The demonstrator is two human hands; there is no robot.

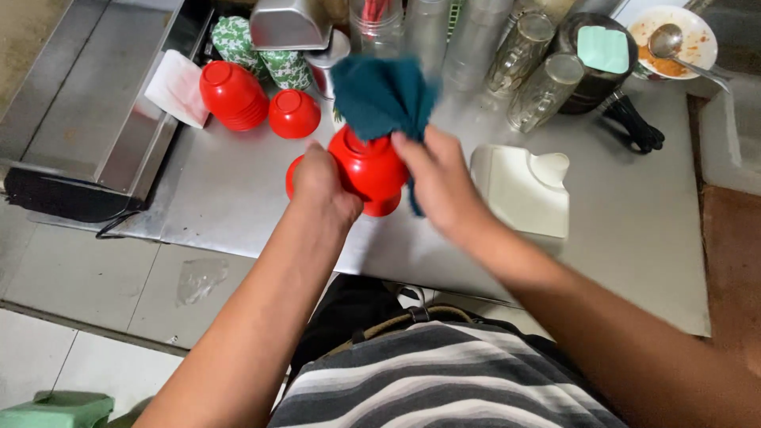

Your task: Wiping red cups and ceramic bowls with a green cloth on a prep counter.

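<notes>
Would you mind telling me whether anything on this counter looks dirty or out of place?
The white plate at the far right corner is smeared with orange residue, a spoon lying in it. Nothing else looks spilled or damaged.

A glossy red bowl (369,168), tilted above the steel counter, meets a blurred teal cloth (382,97).
</notes>
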